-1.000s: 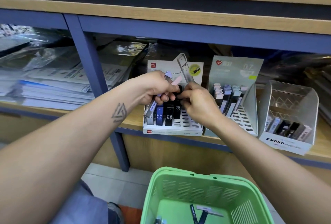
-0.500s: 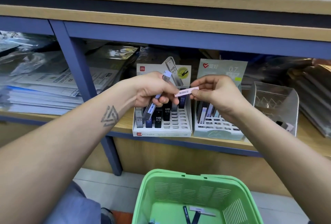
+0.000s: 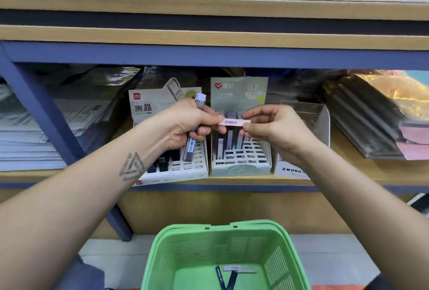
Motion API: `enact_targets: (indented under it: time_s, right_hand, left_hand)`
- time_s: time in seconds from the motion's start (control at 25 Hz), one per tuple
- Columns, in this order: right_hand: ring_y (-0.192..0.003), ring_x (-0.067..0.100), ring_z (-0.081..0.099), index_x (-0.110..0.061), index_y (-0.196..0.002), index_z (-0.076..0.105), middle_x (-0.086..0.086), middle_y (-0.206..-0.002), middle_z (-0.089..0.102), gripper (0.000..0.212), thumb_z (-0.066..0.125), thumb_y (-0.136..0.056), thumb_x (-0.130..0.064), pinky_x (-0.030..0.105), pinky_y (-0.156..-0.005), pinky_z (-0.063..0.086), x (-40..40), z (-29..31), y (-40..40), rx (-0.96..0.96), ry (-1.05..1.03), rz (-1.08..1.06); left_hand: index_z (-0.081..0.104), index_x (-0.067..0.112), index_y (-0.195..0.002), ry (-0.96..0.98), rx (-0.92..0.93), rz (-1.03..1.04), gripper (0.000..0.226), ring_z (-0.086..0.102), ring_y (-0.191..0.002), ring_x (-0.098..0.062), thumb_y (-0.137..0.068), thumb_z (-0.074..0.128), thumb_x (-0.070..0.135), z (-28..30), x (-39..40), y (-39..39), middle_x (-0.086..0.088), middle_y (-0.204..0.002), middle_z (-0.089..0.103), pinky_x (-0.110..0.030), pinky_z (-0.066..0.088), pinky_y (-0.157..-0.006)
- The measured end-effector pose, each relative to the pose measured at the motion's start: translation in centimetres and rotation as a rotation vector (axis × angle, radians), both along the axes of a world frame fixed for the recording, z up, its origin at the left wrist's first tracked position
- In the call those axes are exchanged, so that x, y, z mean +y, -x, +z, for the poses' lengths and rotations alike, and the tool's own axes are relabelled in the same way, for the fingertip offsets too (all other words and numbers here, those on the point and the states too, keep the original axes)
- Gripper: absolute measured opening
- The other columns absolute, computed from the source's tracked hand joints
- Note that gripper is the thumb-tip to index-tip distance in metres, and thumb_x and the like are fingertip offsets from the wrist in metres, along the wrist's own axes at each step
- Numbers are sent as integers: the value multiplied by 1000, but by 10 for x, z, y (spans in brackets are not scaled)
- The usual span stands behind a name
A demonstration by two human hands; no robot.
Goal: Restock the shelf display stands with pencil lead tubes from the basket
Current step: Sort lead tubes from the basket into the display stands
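**Q:** What are the hands doing at centre frame?

**A:** The left hand (image 3: pixel 185 125) grips a clear, grey-tinted lead tube (image 3: pixel 193 132) with a white cap, held nearly upright. Its fingertips also pinch one end of a flat pink lead tube (image 3: pixel 233 122) bearing a barcode; the right hand (image 3: pixel 276 129) pinches the other end, so the tube lies level between them.

**Q:** Where would it go?

**A:** Probably the pale green cardboard 0.7 display stand (image 3: pixel 240 150) just behind it, a slotted grid with tubes standing in its back rows. To its left sits the white HB 0.5 display stand (image 3: pixel 176 164). I cannot read the pink tube's grade, so checking it comes first; then tip it upright into an open slot.

**Q:** Is stock left?

**A:** The green perforated plastic basket (image 3: pixel 222 248), bottom centre, holds a few more tubes.
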State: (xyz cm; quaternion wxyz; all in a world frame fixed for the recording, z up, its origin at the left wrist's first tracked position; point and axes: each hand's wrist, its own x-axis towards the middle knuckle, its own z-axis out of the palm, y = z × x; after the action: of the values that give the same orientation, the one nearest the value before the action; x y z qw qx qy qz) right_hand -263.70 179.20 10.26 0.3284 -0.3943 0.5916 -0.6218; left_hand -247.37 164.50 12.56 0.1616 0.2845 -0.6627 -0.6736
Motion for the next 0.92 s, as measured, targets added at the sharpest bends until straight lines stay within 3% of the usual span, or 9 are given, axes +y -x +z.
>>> enact_targets:
  time_s: [0.12, 0.24, 0.52, 0.68, 0.84, 0.92]
  right_hand:
    - [-81, 28, 76, 4, -101, 69, 26, -91, 74, 22, 73, -81, 10, 25, -72, 61, 23, 3, 22, -149, 54, -64]
    - [-80, 26, 76, 4, -100, 70, 24, -91, 75, 19, 73, -82, 7, 24, -69, 60, 50, 4, 49, -144, 28, -104]
    - [-86, 38, 76, 6, -87, 70, 28, -90, 74, 9, 77, -81, 6, 28, -70, 61, 88, -11, 85, -67, -73, -218]
    - [-87, 38, 76, 8, -88, 70, 30, -94, 73, 10, 77, -81, 8, 28, -72, 62, 93, -16, 92, -86, -91, -229]
    - [-87, 36, 76, 7, -91, 69, 29, -95, 73, 11, 76, -82, 7, 30, -73, 62, 95, -14, 90, -108, -83, -220]
    - [-86, 28, 76, -1, -92, 73, 21, -91, 76, 11, 79, -82, -2, 31, -74, 62, 98, -12, 89, 34, -164, -188]
  left_hand:
    - [60, -5, -100, -40, -30, -69, 7, 36, -36, -6, -94, 63, -2, -7, 20, 25, -27, -89, 73, -15, 23, -34]
    - [62, -5, -93, -83, -37, -144, 5, 37, -37, -6, -95, 63, 0, -20, 46, 53, -26, -90, 74, -16, 24, -33]
    - [57, -12, -111, -407, 95, -84, 20, 37, -36, -3, -98, 44, -7, -39, 70, 89, -28, -100, 73, -14, 28, -33]
    - [60, -11, -113, -345, 50, -75, 21, 38, -38, -4, -92, 57, -8, -44, 73, 93, -25, -99, 74, -14, 28, -33]
    - [65, -7, -97, -181, 21, -47, 15, 39, -38, -6, -86, 73, -3, -44, 82, 100, -25, -92, 74, -17, 28, -35]
    - [66, -5, -98, -128, 63, 5, 15, 39, -38, -7, -86, 74, -1, -41, 82, 106, -22, -85, 73, -18, 28, -35]
